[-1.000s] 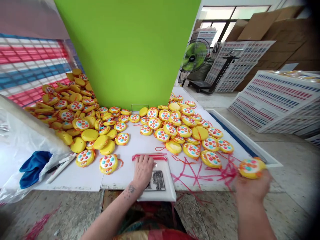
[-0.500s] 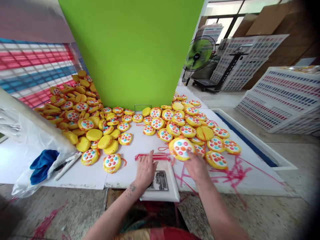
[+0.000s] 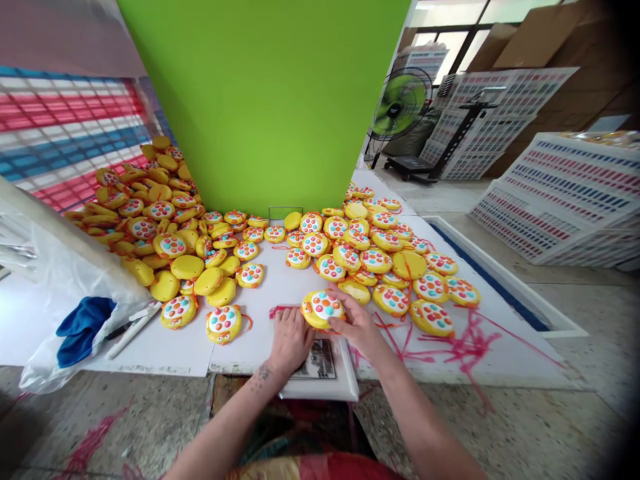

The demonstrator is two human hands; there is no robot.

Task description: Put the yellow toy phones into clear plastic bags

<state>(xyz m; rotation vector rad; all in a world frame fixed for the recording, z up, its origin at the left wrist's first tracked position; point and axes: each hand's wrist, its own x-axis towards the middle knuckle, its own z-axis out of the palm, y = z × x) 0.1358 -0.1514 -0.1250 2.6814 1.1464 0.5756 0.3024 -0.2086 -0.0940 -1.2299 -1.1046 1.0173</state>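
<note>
A round yellow toy (image 3: 323,308) with coloured dots sits between both my hands, over a small white tray (image 3: 327,380) with a dark printed plate at the table's near edge. My right hand (image 3: 356,321) grips the toy's right side, fingers curled round it. My left hand (image 3: 289,339) rests flat on the tray with its fingertips against the toy's left edge. Red cords (image 3: 450,343) trail over the white table (image 3: 165,353) to the right.
Heaps of the same yellow toys lie at the left (image 3: 150,220) and centre right (image 3: 380,260). A green board (image 3: 260,100) stands behind. A plastic bag with blue cloth (image 3: 80,327) lies left. A fan (image 3: 400,107) and stacked crates (image 3: 560,193) stand right.
My right hand carried the yellow toy from the far right over to the tray and set it down in front of my left hand, which now touches it.
</note>
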